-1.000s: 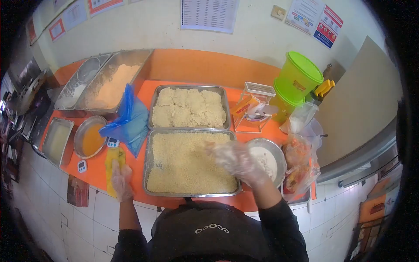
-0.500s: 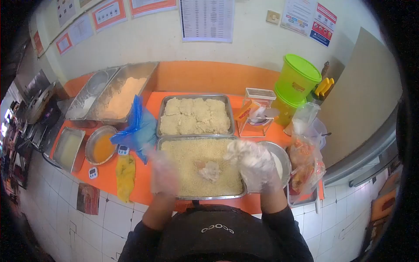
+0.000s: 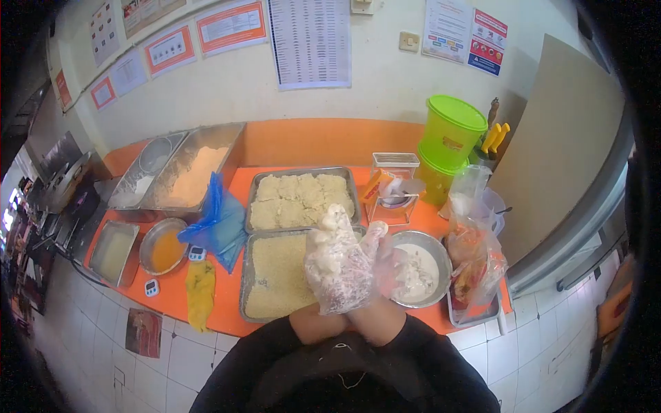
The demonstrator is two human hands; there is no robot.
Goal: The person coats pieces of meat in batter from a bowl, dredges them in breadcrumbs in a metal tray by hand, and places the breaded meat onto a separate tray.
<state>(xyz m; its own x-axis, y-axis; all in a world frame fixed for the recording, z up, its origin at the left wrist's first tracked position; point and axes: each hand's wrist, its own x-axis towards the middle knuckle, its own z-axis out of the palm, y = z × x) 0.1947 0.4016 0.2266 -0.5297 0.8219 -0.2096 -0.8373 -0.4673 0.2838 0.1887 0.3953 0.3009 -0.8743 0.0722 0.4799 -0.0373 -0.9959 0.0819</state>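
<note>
- The orange tabletop (image 3: 227, 299) runs across the middle of the frame, everything I work with standing on it.
- The steel bin of pale orange powder (image 3: 198, 177) sits at the upper left of the table.
- The steel crumb tray (image 3: 245, 279) lies at the centre, its pale crumbs (image 3: 279, 272) partly hidden by my hands.
- Just above it in the frame is the tray of crumb-coated pieces (image 3: 303, 171), the pieces packed side by side.
- The metal bowl (image 3: 444, 268), right of centre, holds lumpy white batter (image 3: 421, 265).
- The lime-green tubs (image 3: 451, 131) are stacked at the upper right.
- My right hand (image 3: 336, 265), in a clear glove, is raised over the right part of the crumbs; its fingers are caked white and bunched rather than wide. I cannot tell whether they hold anything.
- My left hand (image 3: 390, 274), also gloved, is blurred just beside it, at the bowl's near side. My wrists look crossed; whether these fingers are wide or narrow I cannot tell.
- The yellow cloth (image 3: 200, 296) lies at the lower left of the tabletop.
- A small white timer (image 3: 151, 288) sits farther left.
</note>
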